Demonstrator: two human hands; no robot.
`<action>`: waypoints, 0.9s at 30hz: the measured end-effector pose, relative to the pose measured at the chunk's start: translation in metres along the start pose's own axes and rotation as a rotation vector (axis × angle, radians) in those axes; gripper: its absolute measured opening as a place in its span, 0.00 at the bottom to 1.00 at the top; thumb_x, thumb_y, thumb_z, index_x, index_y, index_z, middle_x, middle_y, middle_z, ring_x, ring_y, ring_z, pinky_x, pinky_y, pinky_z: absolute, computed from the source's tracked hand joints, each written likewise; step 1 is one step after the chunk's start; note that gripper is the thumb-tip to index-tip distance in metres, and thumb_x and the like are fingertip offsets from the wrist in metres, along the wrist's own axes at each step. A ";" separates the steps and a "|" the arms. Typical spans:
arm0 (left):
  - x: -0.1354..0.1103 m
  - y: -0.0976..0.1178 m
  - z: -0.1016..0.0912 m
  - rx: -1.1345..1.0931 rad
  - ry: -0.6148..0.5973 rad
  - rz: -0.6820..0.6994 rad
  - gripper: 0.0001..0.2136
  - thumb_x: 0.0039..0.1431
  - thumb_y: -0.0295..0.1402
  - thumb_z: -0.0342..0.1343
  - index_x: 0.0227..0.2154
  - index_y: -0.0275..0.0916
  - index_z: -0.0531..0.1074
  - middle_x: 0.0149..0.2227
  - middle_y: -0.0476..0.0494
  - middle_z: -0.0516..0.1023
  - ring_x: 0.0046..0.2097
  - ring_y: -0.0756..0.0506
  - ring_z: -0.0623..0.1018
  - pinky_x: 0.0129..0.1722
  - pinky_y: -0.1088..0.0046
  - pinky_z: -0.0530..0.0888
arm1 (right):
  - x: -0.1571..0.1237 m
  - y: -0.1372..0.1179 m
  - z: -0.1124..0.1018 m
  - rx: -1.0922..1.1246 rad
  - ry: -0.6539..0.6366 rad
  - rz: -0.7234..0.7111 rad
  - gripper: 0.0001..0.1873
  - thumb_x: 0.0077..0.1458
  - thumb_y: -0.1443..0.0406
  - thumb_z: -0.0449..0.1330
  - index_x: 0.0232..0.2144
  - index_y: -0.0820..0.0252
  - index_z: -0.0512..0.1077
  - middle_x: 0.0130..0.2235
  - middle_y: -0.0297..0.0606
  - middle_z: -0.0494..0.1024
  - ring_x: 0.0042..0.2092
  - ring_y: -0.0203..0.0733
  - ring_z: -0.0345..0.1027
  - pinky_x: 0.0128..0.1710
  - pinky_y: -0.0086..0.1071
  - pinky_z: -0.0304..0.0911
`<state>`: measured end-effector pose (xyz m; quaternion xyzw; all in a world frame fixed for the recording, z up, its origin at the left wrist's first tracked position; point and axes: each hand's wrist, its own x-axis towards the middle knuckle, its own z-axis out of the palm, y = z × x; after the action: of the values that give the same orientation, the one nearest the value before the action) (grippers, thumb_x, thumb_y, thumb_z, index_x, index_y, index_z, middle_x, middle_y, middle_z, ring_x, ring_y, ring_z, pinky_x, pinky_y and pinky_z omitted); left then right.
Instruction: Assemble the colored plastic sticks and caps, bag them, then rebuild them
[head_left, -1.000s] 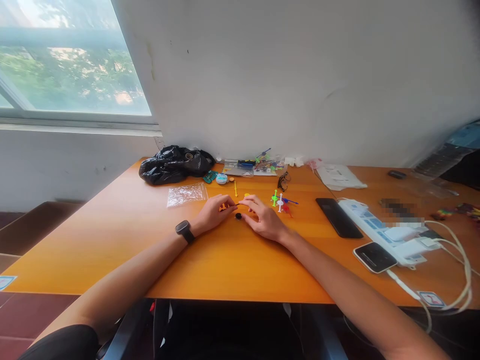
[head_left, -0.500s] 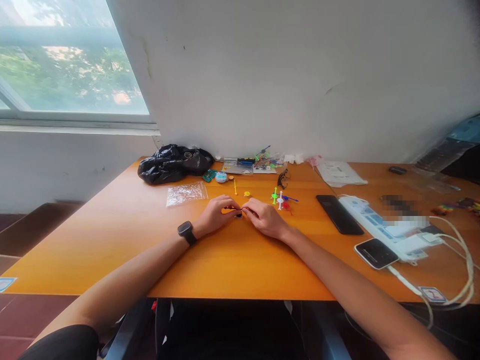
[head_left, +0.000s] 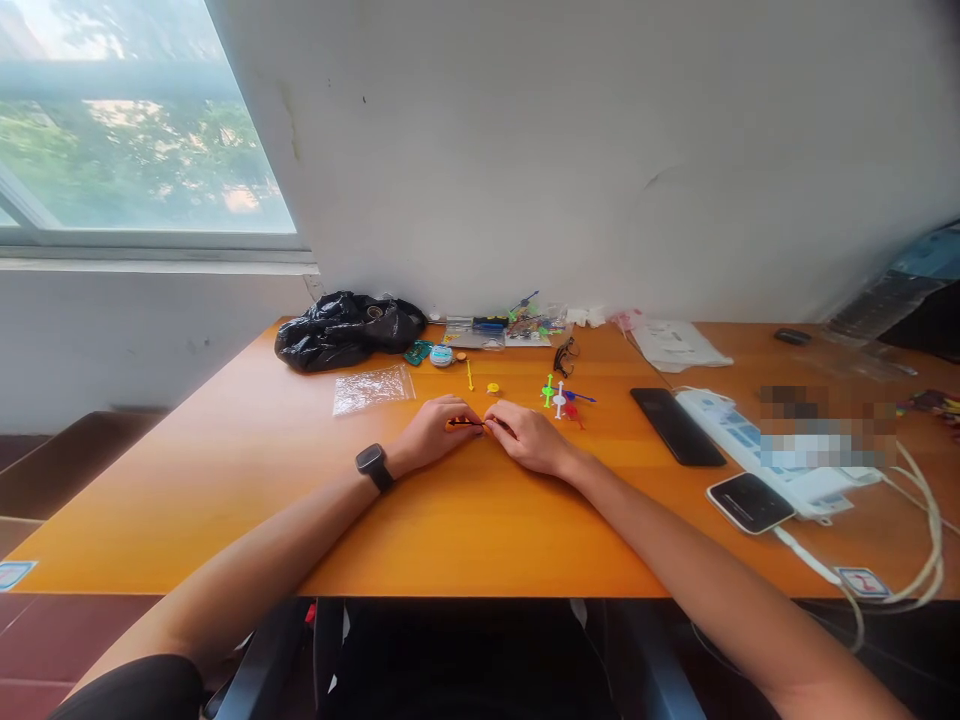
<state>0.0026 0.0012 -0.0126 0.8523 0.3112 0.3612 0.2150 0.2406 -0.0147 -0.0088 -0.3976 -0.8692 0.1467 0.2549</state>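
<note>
Both hands rest together on the orange table (head_left: 225, 470). My left hand (head_left: 433, 432), with a black watch on its wrist, is curled and pinches a small orange and black piece (head_left: 459, 424). My right hand (head_left: 526, 437) is curled too, its fingertips meeting the same piece from the right. Just behind the hands lie a yellow stick (head_left: 470, 375), a small yellow disc (head_left: 493, 388) and a cluster of green, white, blue and red plastic pins (head_left: 562, 397).
A clear plastic bag (head_left: 373, 388) and a black bag (head_left: 345, 328) lie at the back left. Glasses (head_left: 565, 356), small parts packets (head_left: 495, 332) and papers (head_left: 675, 347) sit by the wall. A black phone (head_left: 677, 426), power strip (head_left: 757, 445), second phone (head_left: 750, 502) and cables lie right.
The hands have drawn together over the small black disc that lay on the table between them. It is now out of sight, and both hands pinch the orange and black piece.
</note>
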 end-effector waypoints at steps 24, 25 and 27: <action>0.000 0.000 0.000 0.019 -0.018 0.002 0.05 0.65 0.36 0.65 0.38 0.42 0.82 0.37 0.45 0.83 0.40 0.45 0.80 0.41 0.69 0.76 | 0.001 0.004 -0.001 0.019 -0.064 0.016 0.11 0.70 0.66 0.55 0.44 0.54 0.78 0.42 0.38 0.81 0.43 0.44 0.73 0.43 0.33 0.61; 0.000 0.000 0.001 0.022 -0.018 0.004 0.05 0.65 0.36 0.65 0.38 0.42 0.81 0.37 0.45 0.83 0.40 0.45 0.80 0.41 0.69 0.75 | 0.001 0.004 -0.001 0.019 -0.068 0.015 0.11 0.70 0.66 0.55 0.44 0.54 0.78 0.42 0.38 0.81 0.43 0.44 0.73 0.43 0.33 0.61; 0.000 -0.001 0.001 0.026 -0.017 0.007 0.04 0.65 0.36 0.65 0.38 0.41 0.81 0.37 0.46 0.83 0.40 0.45 0.79 0.41 0.70 0.75 | 0.001 0.004 -0.001 0.024 -0.074 0.014 0.11 0.70 0.66 0.55 0.44 0.54 0.78 0.42 0.39 0.81 0.44 0.44 0.74 0.43 0.33 0.61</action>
<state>0.0037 0.0017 -0.0136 0.8591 0.3112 0.3505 0.2053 0.2434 -0.0112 -0.0094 -0.3951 -0.8733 0.1734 0.2261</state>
